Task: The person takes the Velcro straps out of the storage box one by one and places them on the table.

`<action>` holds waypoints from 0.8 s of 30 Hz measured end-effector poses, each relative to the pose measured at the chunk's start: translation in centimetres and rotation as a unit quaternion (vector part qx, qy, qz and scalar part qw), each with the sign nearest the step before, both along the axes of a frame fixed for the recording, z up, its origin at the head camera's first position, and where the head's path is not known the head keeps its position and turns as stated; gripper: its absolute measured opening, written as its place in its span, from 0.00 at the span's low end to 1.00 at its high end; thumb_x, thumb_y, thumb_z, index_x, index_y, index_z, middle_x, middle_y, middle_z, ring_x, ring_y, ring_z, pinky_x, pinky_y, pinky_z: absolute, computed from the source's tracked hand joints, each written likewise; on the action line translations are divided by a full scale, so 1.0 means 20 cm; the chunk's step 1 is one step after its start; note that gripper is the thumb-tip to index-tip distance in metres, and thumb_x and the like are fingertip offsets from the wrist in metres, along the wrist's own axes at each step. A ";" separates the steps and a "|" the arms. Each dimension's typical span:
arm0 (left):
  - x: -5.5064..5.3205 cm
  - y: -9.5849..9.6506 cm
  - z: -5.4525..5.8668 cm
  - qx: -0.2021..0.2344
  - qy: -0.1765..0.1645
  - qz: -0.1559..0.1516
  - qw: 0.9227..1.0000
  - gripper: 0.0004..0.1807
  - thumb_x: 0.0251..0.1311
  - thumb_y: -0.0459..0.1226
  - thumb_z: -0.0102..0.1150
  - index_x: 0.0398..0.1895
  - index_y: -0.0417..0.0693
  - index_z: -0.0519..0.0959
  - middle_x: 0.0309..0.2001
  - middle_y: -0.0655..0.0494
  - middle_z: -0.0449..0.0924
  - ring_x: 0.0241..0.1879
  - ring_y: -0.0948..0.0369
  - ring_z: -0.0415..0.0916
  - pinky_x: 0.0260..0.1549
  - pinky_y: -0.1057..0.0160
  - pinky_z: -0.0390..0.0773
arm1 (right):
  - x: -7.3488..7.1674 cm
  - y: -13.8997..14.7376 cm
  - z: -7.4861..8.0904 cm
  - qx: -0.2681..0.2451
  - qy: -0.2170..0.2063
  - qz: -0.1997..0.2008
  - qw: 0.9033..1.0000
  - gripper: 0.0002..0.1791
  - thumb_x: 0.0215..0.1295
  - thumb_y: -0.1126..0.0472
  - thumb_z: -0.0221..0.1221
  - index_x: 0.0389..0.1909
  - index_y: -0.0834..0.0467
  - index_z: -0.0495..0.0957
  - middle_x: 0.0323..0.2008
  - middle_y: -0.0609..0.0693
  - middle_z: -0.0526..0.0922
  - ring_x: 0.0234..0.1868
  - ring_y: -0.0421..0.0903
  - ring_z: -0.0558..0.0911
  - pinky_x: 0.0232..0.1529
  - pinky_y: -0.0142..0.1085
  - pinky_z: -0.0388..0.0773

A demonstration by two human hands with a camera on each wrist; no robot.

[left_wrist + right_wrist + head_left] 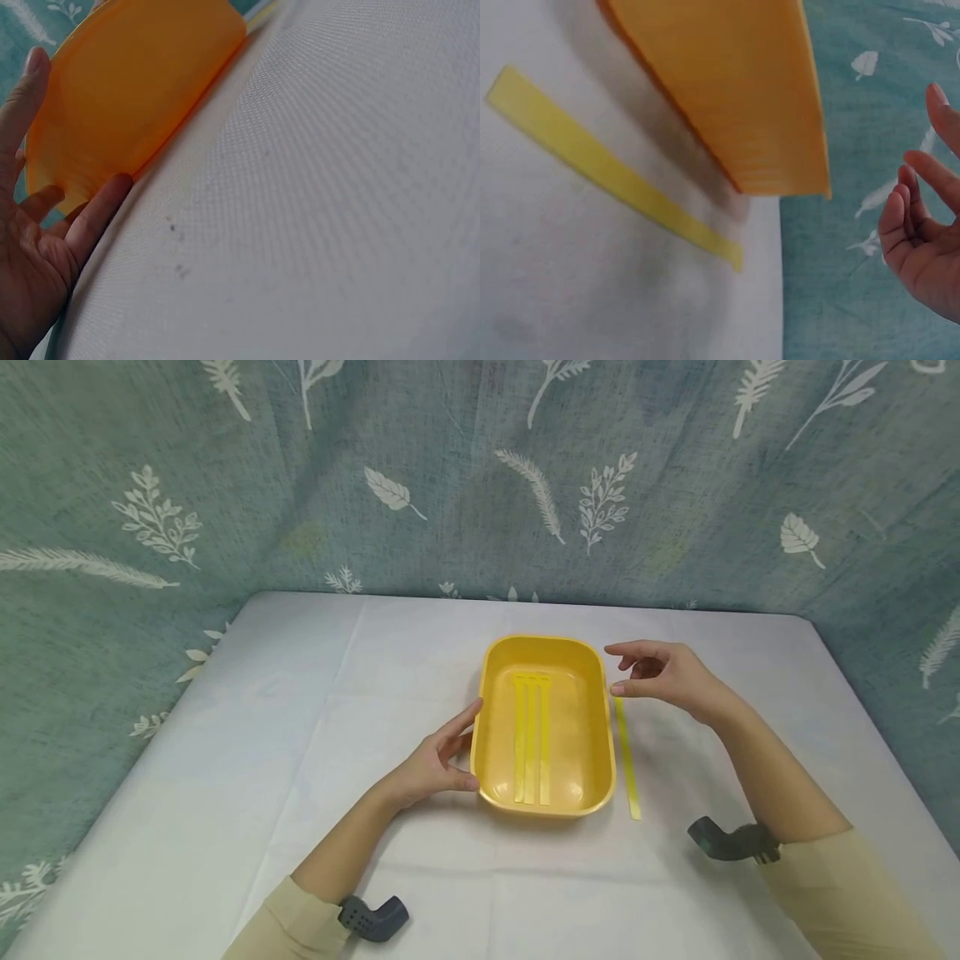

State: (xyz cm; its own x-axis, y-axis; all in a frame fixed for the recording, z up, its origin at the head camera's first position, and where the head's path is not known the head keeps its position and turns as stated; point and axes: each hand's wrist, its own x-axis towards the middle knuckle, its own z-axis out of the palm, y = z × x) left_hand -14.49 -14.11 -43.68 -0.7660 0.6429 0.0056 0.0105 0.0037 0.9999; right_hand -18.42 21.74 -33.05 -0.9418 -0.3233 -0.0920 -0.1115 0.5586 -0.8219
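In the head view, a yellow rectangular plastic basin (pixel 585 735) with rounded corners stands on the table. Three flat yellow strips (pixel 531 739) lie side by side lengthwise on its floor. My left hand (pixel 435 760) touches the basin's left side, thumb and fingers spread along it; the left wrist view shows fingertips (pixel 120 184) against the orange-looking outer wall (pixel 142 90). Just off the basin's right side, my right hand (pixel 671 681) hovers with fingers bent and nothing between them. Another yellow strip (pixel 628 760) lies below it on the cloth, apart from the hand in the right wrist view (pixel 622 176).
A white cloth (pixel 375 652) covers the table. Behind and beside it hangs a green-blue curtain (pixel 450 485) with white leaf prints. Dark curved devices sit at the left wrist (pixel 373 918) and the right wrist (pixel 735 842), by the beige sleeves.
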 end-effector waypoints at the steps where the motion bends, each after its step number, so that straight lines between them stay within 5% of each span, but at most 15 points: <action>1: 0.00 0.00 0.00 0.000 0.000 0.000 1.000 0.63 0.39 0.49 0.76 0.76 0.54 0.43 0.76 0.55 0.38 0.72 0.47 0.46 0.54 0.63 0.73 | -0.01 -0.01 0.01 -0.001 0.000 0.003 1.000 0.32 0.54 0.54 0.69 0.61 0.55 0.73 0.47 0.58 0.75 0.41 0.47 0.73 0.37 0.28 0.76; 14: 0.01 0.00 0.01 0.002 -0.007 -0.001 1.000 0.62 0.41 0.46 0.76 0.76 0.56 0.44 0.76 0.57 0.38 0.73 0.48 0.46 0.53 0.65 0.74 | -0.09 -0.12 0.11 -0.031 -0.004 -0.002 0.999 0.31 0.54 0.56 0.69 0.61 0.53 0.73 0.48 0.56 0.75 0.45 0.48 0.75 0.43 0.30 0.77; 24: 0.01 -0.01 0.02 0.002 0.000 -0.001 1.000 0.61 0.43 0.44 0.75 0.76 0.56 0.44 0.76 0.59 0.39 0.73 0.50 0.47 0.61 0.60 0.66 | -0.17 -0.24 0.16 -0.068 -0.018 0.022 0.997 0.29 0.55 0.58 0.68 0.60 0.55 0.74 0.48 0.53 0.77 0.45 0.49 0.75 0.45 0.33 0.76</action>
State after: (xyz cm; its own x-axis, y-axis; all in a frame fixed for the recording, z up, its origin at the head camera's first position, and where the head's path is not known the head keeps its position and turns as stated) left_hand -14.21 -14.26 -43.33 -0.7648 0.6442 0.0081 0.0102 -0.0006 0.9999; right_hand -21.83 16.99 -29.79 -0.9231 -0.3764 -0.0782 -0.1024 0.4367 -0.8938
